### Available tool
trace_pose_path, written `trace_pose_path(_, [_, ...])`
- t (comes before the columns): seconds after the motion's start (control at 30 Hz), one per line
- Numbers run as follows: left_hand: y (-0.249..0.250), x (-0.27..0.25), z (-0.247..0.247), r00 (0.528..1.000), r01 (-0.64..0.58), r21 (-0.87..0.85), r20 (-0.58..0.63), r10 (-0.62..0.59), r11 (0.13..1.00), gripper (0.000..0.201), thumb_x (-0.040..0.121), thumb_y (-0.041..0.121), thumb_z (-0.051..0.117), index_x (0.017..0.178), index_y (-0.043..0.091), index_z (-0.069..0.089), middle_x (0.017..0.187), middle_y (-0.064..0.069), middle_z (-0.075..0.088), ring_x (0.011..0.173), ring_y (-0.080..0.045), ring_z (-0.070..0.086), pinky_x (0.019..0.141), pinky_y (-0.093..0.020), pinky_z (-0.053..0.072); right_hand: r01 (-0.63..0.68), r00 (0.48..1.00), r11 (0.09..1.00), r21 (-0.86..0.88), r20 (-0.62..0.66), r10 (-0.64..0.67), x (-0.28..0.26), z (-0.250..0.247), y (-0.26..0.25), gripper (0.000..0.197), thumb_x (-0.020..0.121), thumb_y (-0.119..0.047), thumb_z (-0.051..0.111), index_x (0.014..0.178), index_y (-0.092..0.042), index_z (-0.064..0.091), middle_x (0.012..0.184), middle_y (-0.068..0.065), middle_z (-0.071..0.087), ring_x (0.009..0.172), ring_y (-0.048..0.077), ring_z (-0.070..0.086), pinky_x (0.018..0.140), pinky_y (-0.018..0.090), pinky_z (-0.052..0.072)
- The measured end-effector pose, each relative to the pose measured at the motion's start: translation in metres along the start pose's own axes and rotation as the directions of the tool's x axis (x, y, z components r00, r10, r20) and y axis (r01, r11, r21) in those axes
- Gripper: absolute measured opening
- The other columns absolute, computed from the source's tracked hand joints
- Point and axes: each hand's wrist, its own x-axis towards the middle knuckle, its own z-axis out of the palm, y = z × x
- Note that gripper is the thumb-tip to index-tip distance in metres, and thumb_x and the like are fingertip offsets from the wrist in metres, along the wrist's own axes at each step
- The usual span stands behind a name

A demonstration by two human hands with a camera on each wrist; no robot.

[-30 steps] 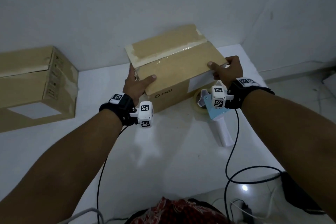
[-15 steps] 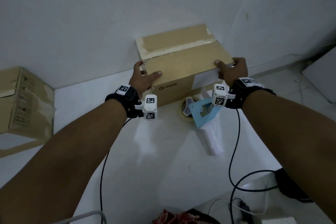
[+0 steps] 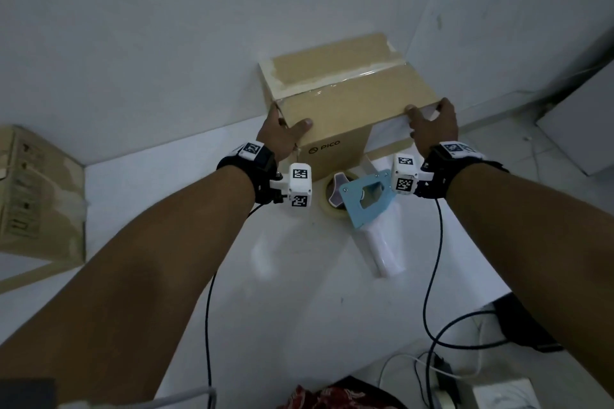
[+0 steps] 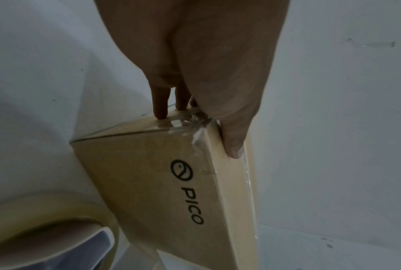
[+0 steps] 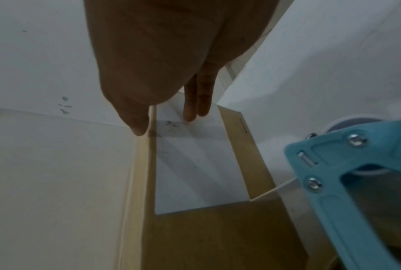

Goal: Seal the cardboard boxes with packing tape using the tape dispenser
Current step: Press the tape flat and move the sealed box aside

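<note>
A brown cardboard box (image 3: pixel 349 100) marked PICO stands at the back of the white table (image 3: pixel 299 292), near the wall, with clear tape along its top seam. My left hand (image 3: pixel 282 133) grips its near left corner, thumb on the top, fingers down the left side (image 4: pixel 160 102). My right hand (image 3: pixel 432 129) grips the near right corner, thumb on top, fingers on the white label (image 5: pixel 195 164). The tape dispenser (image 3: pixel 365 199), blue frame with a white handle, lies on the table in front of the box, below my wrists, touched by neither hand.
A second cardboard box (image 3: pixel 33 196) stands at the far left of the table. Cables (image 3: pixel 428 276) trail from both wrists over the table's right edge to a plug strip (image 3: pixel 445 375) on the floor. A red cloth (image 3: pixel 332 397) lies at the bottom edge.
Both hands kept their hold and the box has shifted right along the table, so the dispenser now lies before its middle. The view has turned right; the second box is nearer the left edge.
</note>
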Motion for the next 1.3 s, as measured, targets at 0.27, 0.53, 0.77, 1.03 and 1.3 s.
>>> trace_pose_path(0.27, [0.007,-0.034,-0.007,0.998,0.040,0.053,-0.049,-0.037,0.998,0.097,0.077,0.072,0.056,0.154,0.026,0.018,0.156,-0.004,0.033,0.133,-0.025,0.044,0.102,-0.044,0.047,-0.011,1.000,0.997,-0.071,-0.009,0.010,-0.103,-0.019,0.027,0.018,0.092,-0.021,0.056,0.102,-0.011,0.044,0.109,0.019,0.058,0.103,0.033,0.057,0.081,0.031,0.037])
trace_pose_path(0.53, [-0.030,-0.080,-0.035,0.998,0.013,0.009,0.069,-0.013,1.000,0.017,0.098,0.028,0.052,0.106,0.016,0.062,0.113,-0.012,0.068,0.094,-0.025,0.067,0.083,-0.038,0.053,0.028,0.917,0.867,-0.497,0.358,0.176,-0.193,0.000,0.075,0.067,0.075,-0.048,0.076,0.122,-0.008,0.050,0.121,0.014,0.060,0.111,0.031,0.057,0.081,0.030,0.040])
trace_pose_path(0.77, [-0.055,-0.123,-0.076,0.990,-0.009,0.054,0.139,0.002,0.998,0.021,0.099,0.024,0.052,0.110,0.008,0.062,0.104,-0.009,0.070,0.086,-0.022,0.068,0.074,-0.031,0.050,0.121,0.936,0.736,-0.666,0.324,0.139,-0.222,0.020,0.059,0.049,0.084,-0.023,0.067,0.125,-0.001,0.049,0.129,0.022,0.054,0.118,0.037,0.055,0.090,0.034,0.046])
trace_pose_path(1.03, [-0.070,-0.146,-0.139,0.995,-0.072,0.061,0.076,0.068,0.995,0.015,0.099,0.018,0.050,0.103,0.013,0.063,0.099,-0.006,0.070,0.081,-0.019,0.069,0.073,-0.030,0.050,0.127,0.967,0.831,-0.542,0.254,0.018,-0.264,0.026,0.067,0.036,0.084,-0.026,0.065,0.107,-0.002,0.052,0.107,0.021,0.062,0.098,0.039,0.062,0.075,0.030,0.041])
trace_pose_path(1.3, [-0.081,-0.173,-0.221,0.981,-0.159,0.045,-0.105,0.163,0.986,0.016,0.098,0.010,0.049,0.097,0.013,0.064,0.094,-0.008,0.071,0.080,-0.021,0.070,0.072,-0.030,0.051,0.366,0.850,0.914,-0.173,0.461,-0.254,-0.328,0.091,0.013,0.011,0.087,-0.021,0.062,0.088,-0.012,0.055,0.082,0.003,0.063,0.073,0.018,0.059,0.064,0.025,0.041])
